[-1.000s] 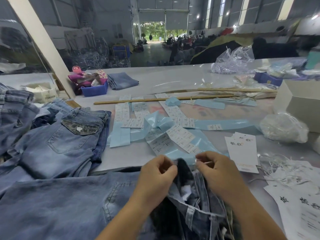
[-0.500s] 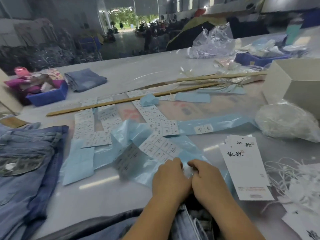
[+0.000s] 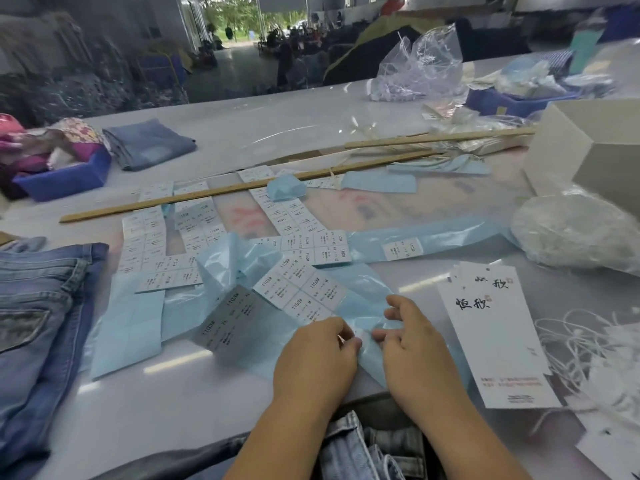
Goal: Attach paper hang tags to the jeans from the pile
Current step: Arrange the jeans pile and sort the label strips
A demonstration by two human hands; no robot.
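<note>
My left hand (image 3: pixel 317 358) and my right hand (image 3: pixel 415 344) meet over a pale blue backing sheet (image 3: pixel 367 358) of size stickers (image 3: pixel 301 292). Both pinch at a small white sticker (image 3: pixel 358 336) between their fingertips. A stack of white paper hang tags (image 3: pixel 498 334) with black brush lettering lies just right of my right hand. White tag strings (image 3: pixel 588 344) are heaped beyond the tags. Light-wash jeans (image 3: pixel 367 452) lie bunched at the table's near edge under my forearms. The jeans pile (image 3: pixel 38 323) sits at the left.
More sticker sheets (image 3: pixel 156 251) and blue backing strips cover the table's middle, crossed by two long wooden sticks (image 3: pixel 242 190). A white box (image 3: pixel 588 150) and a clear bag of strings (image 3: pixel 575 233) stand at the right. A blue tray (image 3: pixel 62 178) and folded denim (image 3: pixel 149 143) sit far left.
My hands left the jeans waistband and moved forward onto the sticker sheet. The view swung right and down. Since half a second ago the hands have drawn slightly apart.
</note>
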